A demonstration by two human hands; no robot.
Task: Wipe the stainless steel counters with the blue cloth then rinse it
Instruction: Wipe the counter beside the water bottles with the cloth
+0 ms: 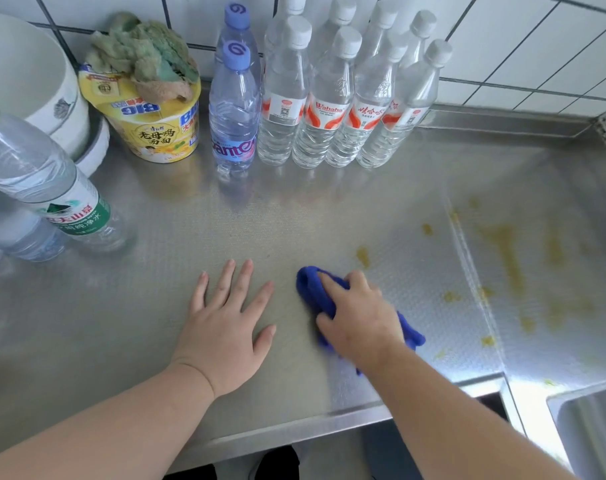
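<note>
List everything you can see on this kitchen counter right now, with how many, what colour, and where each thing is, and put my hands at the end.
counter: one, stainless steel, fills the view
yellow stains: several, yellowish, right part of the counter
blue cloth: one, blue, front centre, under the right hand
white-capped bottles: about eight, clear with red-and-white labels, back centre by the tiles
purple-capped bottles: two, clear, left of the white-capped group
noodle cup: one, yellow, back left
rag: one, greenish-beige, on top of the noodle cup
bowls: stacked, white, far left; count unclear
green-label bottle: one, clear, front left
sink: one, steel, bottom right corner
left hand: flat on the counter, fingers spread
right hand: grips the blue cloth
</note>
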